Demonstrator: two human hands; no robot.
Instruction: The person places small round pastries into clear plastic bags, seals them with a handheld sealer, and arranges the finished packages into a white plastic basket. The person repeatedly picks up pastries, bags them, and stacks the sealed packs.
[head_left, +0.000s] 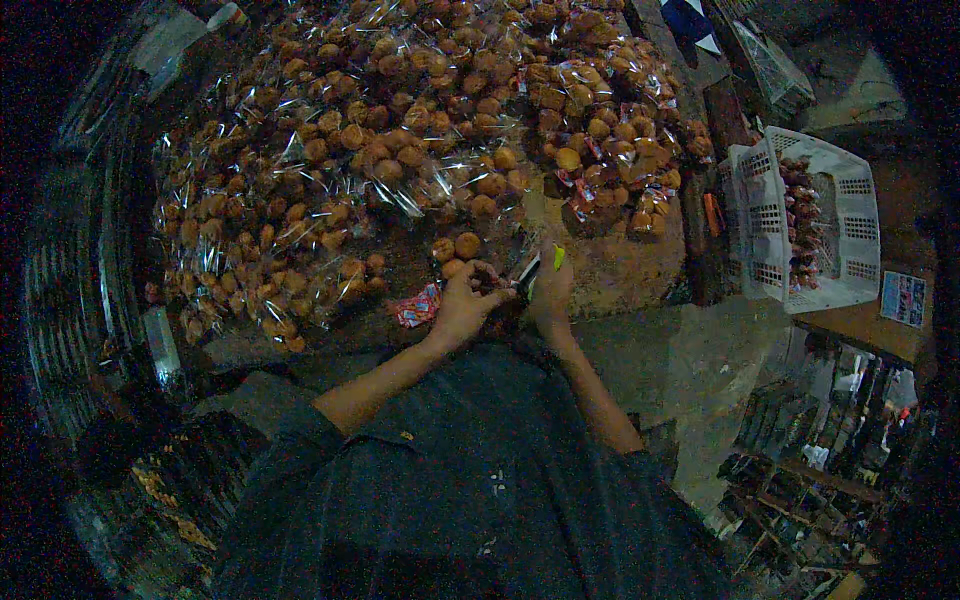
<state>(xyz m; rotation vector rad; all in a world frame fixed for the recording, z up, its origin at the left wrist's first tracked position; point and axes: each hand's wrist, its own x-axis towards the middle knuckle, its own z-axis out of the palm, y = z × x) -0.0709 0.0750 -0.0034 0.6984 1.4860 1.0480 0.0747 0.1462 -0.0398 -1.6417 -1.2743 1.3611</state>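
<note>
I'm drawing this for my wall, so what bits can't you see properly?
In the head view:
- What, if anything, the left hand pinches: dim and partly covered by that hand.
- The grip of the tool: hidden by the right hand.
- Any small print on the red wrapper: too small and blurred.
- The far end of the bagged brown balls: cut off by the top edge.

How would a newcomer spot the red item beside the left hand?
Start at the heap of brown balls on the table. Toward the near edge, just left of the left hand, the item is red and white, the balls brown.
</note>
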